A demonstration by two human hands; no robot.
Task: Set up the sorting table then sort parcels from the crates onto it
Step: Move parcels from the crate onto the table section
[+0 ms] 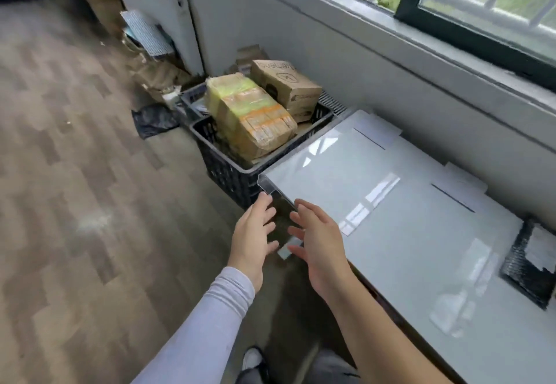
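A glossy white sorting table runs along the wall under the window, marked with black dividing lines. One black-wrapped parcel with a white label lies at its right end. Left of the table a black plastic crate holds a large tape-wrapped brown parcel and a printed cardboard box. Both my hands hover near the table's left front corner, fingers spread, holding nothing: my left hand off the edge, my right hand at the edge.
A second dark crate sits behind the first. A black bag and assorted clutter lie on the wood-pattern floor by the wall. A white panel leans on the wall. The floor to the left is bare.
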